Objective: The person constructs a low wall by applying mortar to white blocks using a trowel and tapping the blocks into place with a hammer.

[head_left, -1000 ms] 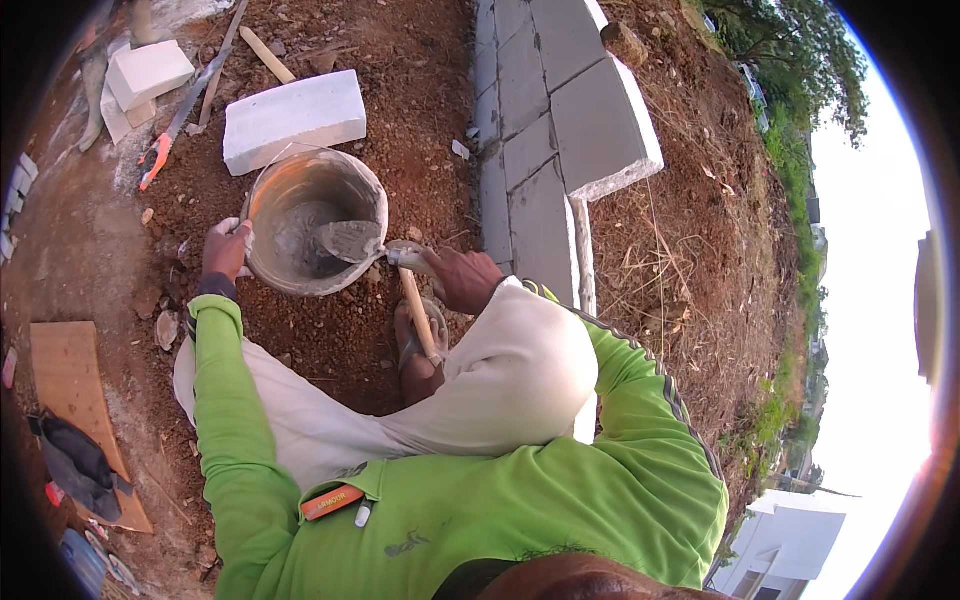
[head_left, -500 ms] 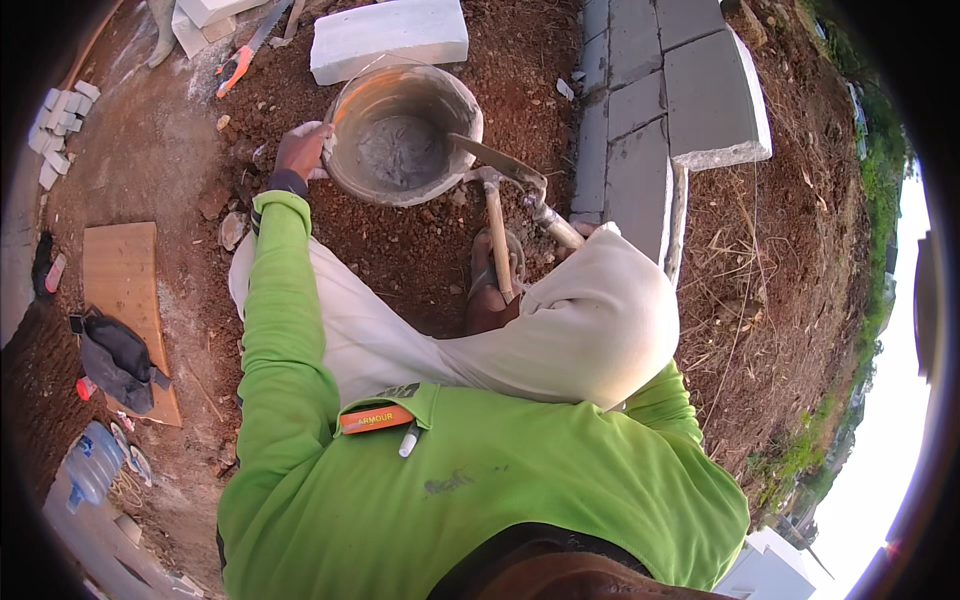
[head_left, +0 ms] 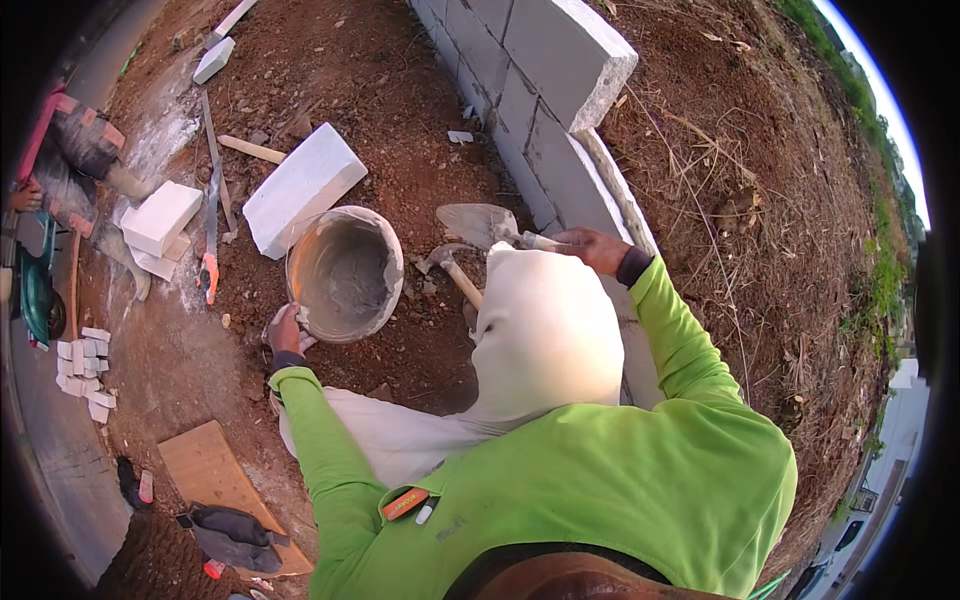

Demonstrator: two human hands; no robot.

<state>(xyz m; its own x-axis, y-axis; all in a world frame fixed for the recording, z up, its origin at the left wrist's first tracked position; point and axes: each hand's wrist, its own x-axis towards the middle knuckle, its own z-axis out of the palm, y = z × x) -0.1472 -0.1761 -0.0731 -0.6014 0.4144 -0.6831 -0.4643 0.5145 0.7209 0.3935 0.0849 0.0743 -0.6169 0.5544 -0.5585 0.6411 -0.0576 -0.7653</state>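
My left hand (head_left: pixel 285 328) is closed on the near left rim of a mortar-stained bucket (head_left: pixel 318 250). Grey wet mortar (head_left: pixel 358 278) lies inside it. In my right hand (head_left: pixel 597 250) is the wooden handle of a trowel (head_left: pixel 478 222), held past my raised knee, close to the low block wall (head_left: pixel 520 110). The trowel's blade points left, toward the bucket but apart from it, and looks coated in grey. Below the blade, a hammer (head_left: pixel 462 283) with a wooden handle is partly hidden by my knee.
A white block (head_left: pixel 303 190) lies behind the bucket. An orange-handled saw (head_left: pixel 211 270) and stacked blocks (head_left: pixel 160 220) are to the left. Another person's legs (head_left: pixel 90 165) stand beside a green wheelbarrow (head_left: pixel 38 285). A board (head_left: pixel 205 455) carries a dark bag (head_left: pixel 230 535).
The trowel has moved from over the bucket's rim to the right, near the wall. My left hand stays on the bucket. The view has swung, bringing another person's legs further in.
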